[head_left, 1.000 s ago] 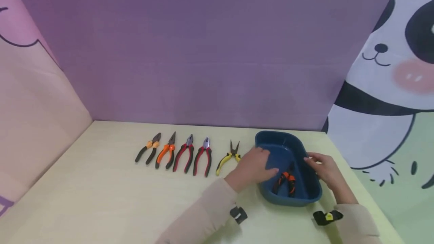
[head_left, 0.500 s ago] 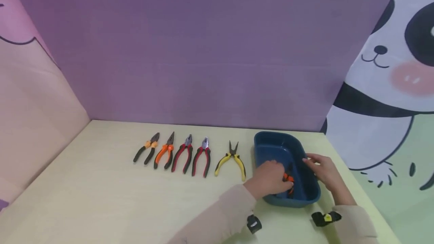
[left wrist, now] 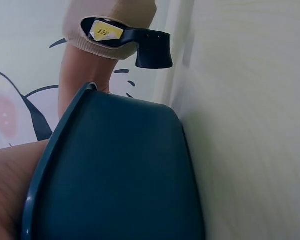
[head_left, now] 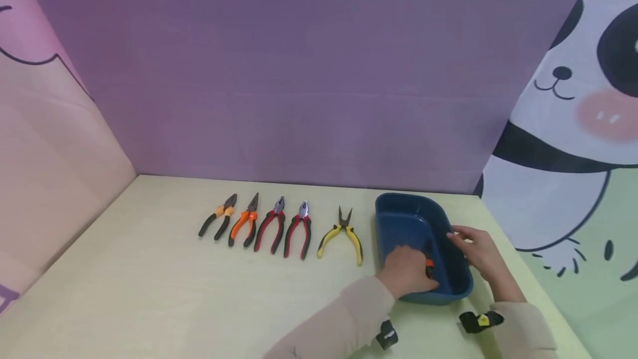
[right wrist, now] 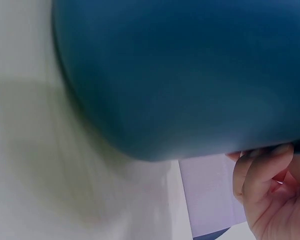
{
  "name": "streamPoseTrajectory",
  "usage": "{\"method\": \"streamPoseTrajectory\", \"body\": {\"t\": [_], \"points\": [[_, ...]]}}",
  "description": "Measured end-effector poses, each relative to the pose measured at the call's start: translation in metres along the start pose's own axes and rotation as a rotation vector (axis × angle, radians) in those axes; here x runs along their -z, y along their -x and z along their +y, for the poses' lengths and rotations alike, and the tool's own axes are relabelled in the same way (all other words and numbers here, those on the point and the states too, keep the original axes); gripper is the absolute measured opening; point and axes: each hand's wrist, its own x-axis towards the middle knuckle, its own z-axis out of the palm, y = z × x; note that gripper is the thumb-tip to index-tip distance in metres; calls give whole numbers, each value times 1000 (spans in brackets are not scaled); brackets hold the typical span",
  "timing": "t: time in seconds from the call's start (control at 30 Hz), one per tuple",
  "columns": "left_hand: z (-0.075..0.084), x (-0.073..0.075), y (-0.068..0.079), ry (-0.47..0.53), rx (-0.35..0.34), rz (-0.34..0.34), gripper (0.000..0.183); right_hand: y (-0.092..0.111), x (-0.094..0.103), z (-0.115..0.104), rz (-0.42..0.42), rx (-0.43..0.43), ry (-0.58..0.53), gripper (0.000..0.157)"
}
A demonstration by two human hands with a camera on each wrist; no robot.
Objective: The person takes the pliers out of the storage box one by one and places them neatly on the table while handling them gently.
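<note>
A dark blue plastic bin (head_left: 404, 204) stands at the table's right side. Inside it lies a pair of black-and-orange pliers (head_left: 429, 263), partly covered by my left hand (head_left: 406, 271). That hand reaches over the bin's near left side, fingers curled down round the pliers' handles; its fingertips are hidden. On the right side my right hand (head_left: 476, 251) pinches the bin's rim, thumb over the edge. The right wrist view shows its curled fingers (right wrist: 260, 172) against the bin's outer wall (right wrist: 180, 85). The left wrist view mostly shows the bin's outside (left wrist: 120, 165).
Left of the bin, several pliers lie in a row: yellow-handled ones (head_left: 327, 240), two red-and-black pairs (head_left: 288, 240) (head_left: 262, 231), orange-and-black ones (head_left: 239, 227) and a black-and-light-orange pair (head_left: 209, 222). A purple backdrop (head_left: 309, 87) rises behind the pale table (head_left: 164, 281).
My left hand has moved from over the bin's left rim, right and toward me, down onto the pliers inside. My right hand has stayed on the rim.
</note>
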Motion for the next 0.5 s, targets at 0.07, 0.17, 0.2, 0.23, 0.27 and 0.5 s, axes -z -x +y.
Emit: {"method": "streamPoseTrajectory", "body": {"t": [0.07, 0.17, 0.2, 0.23, 0.27, 0.5], "points": [[1, 1, 0, -12, -3, 3, 39, 0, 1, 0, -1, -2, 4, 48], [4, 1, -1, -34, 6, 2, 41, 0, 1, -1, 3, -2, -5, 47], [5, 0, -1, -41, 14, -3, 41, -1, 1, 0, 5, 3, -9, 47], [6, -1, -3, -47, 22, -6, 41, -1, 0, 0, 4, 5, -12, 47], [7, -2, -4, -51, 30, -6, 41, -1, 0, 0, 4, 6, -20, 46], [15, -9, -11, -69, 102, -34, 53, -1, 0, 1, 8, 2, -39, 46]]}}
